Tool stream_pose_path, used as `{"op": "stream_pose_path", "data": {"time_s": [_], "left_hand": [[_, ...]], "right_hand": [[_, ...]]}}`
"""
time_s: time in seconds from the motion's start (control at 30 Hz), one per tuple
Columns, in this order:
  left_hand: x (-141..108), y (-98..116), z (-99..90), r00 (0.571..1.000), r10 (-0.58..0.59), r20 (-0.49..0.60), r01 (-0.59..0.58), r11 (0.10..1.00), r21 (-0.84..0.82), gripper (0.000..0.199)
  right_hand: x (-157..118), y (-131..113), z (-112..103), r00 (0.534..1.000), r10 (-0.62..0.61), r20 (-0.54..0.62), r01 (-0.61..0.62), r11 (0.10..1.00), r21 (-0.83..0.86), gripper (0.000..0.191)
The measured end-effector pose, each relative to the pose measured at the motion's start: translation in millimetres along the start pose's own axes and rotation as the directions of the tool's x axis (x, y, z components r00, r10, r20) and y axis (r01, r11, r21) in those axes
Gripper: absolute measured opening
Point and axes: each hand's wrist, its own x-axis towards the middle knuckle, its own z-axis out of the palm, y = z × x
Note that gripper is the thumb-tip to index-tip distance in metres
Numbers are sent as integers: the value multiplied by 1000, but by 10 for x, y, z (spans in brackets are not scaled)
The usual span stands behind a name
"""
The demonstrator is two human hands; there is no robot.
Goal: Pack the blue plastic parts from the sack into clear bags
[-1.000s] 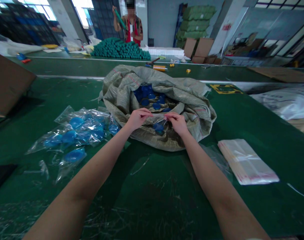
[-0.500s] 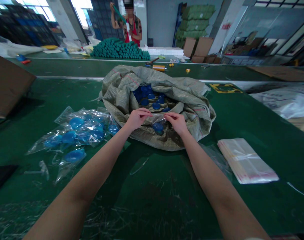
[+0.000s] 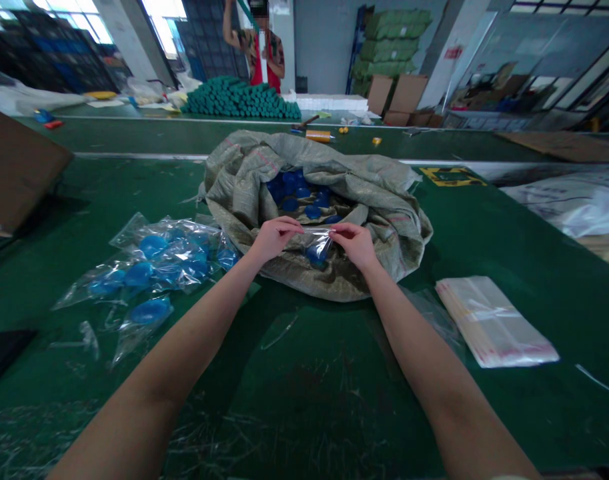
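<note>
A clear plastic bag (image 3: 318,240) hangs between my hands with one round blue piece (image 3: 316,254) inside it. My left hand (image 3: 278,236) pinches the bag's upper left edge, and my right hand (image 3: 353,241) pinches the upper right edge. Both are closed, over the front of a large grey-green woven sack (image 3: 394,200). The sack's rolled-down mouth shows several loose blue pieces (image 3: 313,211). To the left, several clear bags with blue pieces (image 3: 154,247) lie in a pile, and a single bagged blue piece (image 3: 149,311) is nearer me.
A stack of flat clear bags (image 3: 494,323) lies on the green table at right. A cardboard box (image 3: 19,170) stands at left, above a black object (image 3: 4,353). Across the table, a person (image 3: 264,57) holds a green tube behind piled green tubes (image 3: 239,98).
My hands have barely moved; the top edge of the bag between them now looks straighter and tauter. The person across the table has raised the green tube.
</note>
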Motion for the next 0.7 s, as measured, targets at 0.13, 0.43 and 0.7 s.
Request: {"op": "stream_pose_path", "data": {"time_s": [0.13, 0.43, 0.7], "left_hand": [[-21, 2, -13, 1000, -17, 1, 17, 999, -33, 21], [-26, 47, 3, 994, -90, -65, 88, 995, -38, 20], [-12, 19, -17, 996, 69, -64, -66, 997, 48, 18]], "right_hand": [[18, 27, 7, 1000, 7, -1, -7, 995, 98, 32], [42, 24, -8, 997, 70, 27, -73, 992, 103, 33], [55, 61, -26, 994, 101, 34, -106, 978, 182, 34]]}}
